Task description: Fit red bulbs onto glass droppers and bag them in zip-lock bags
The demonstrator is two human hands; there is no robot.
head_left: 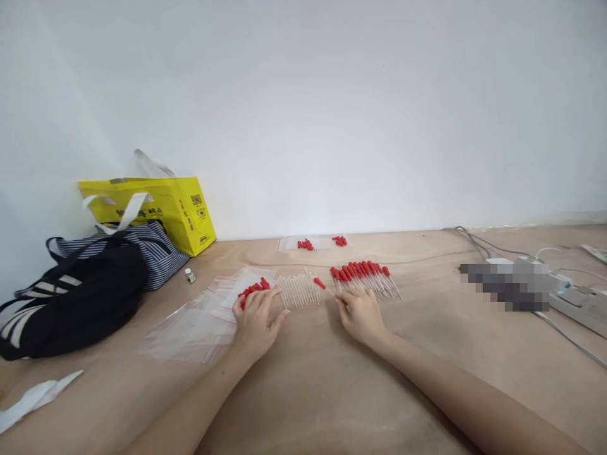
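My right hand (360, 315) pinches the pale end of a thin red-tipped stick (320, 283), its red tip pointing up and to the left. Just beyond that hand lies a row of similar red-tipped sticks (363, 270), side by side on the table. My left hand (257, 316) is spread, thumb apart, with its fingertips over a small pile of red caps (255, 287) on clear plastic bags (202, 322); the fingers partly cover the caps. Between the hands, a row of bare pale sticks (298, 289) lies flat.
At the back, a clear bag (287, 243) carries more red pieces (339, 241). Left stand a yellow bag (196, 215), a black bag (95, 297) and a small bottle (190, 275). White tissue (40, 398) lies front left; a power strip (581, 303) and cables sit right.
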